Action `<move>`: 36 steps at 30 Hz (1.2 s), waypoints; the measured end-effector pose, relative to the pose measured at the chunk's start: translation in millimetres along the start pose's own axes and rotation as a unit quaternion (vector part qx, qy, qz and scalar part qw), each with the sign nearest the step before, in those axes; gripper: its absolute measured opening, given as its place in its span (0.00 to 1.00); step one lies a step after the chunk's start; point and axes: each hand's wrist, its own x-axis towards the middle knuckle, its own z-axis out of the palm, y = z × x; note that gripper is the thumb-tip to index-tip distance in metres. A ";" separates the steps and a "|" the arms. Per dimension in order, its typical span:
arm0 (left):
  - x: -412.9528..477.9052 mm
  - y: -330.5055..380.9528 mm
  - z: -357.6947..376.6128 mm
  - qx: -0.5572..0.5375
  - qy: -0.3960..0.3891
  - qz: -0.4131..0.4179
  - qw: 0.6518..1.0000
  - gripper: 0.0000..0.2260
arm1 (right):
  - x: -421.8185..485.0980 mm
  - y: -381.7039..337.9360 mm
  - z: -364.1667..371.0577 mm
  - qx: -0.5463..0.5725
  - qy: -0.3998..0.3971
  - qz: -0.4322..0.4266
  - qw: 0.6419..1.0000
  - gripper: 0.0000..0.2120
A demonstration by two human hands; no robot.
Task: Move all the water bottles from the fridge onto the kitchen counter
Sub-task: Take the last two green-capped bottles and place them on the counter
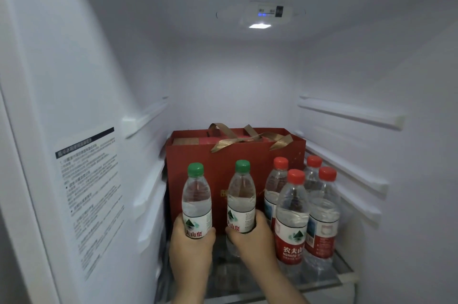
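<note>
Inside the open fridge, my left hand point(192, 249) grips a clear green-capped water bottle point(196, 200) around its white label. A second green-capped bottle point(241, 194) is gripped low down by my right hand point(250, 236). Both bottles are upright, just above the glass shelf point(344, 270). To the right, several red-capped water bottles with red labels stand on that shelf; the nearest one point(292, 219) is beside my right hand, with another point(323, 214) further right and two more behind.
A red gift bag point(223, 155) with gold ribbon handles stands behind the bottles at the shelf's back. White fridge walls close in on both sides, with shelf rails point(347, 111) on the right and a printed sticker point(90, 194) on the left wall.
</note>
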 end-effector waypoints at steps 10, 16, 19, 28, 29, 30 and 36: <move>-17.4 69.1 -46.9 -0.025 -0.018 0.084 0.996 0.22 | -60.3 -62.0 -46.2 0.021 0.027 -0.100 0.994 0.21; -57.2 111.1 -90.8 -0.032 -0.087 0.158 0.983 0.24 | -121.2 -100.1 -109.9 0.006 0.065 -0.144 0.987 0.24; -92.7 141.8 -106.7 -0.053 -0.147 0.194 0.969 0.23 | -159.0 -117.5 -156.2 -0.005 0.083 -0.167 0.982 0.27; -240.7 221.8 -159.1 -0.123 -0.260 0.289 0.913 0.23 | -301.7 -157.7 -296.4 -0.024 0.101 -0.192 0.976 0.21; -258.1 227.1 -165.7 -0.139 -0.277 0.295 0.904 0.23 | -319.0 -160.1 -307.9 -0.025 0.105 -0.191 0.976 0.21; -275.7 232.5 -172.0 -0.150 -0.292 0.300 0.896 0.23 | -336.7 -162.6 -319.5 -0.026 0.111 -0.189 0.975 0.20; -349.5 264.6 -197.7 -0.211 -0.363 0.308 0.854 0.22 | -432.0 -182.5 -388.2 -0.089 0.150 -0.202 0.964 0.22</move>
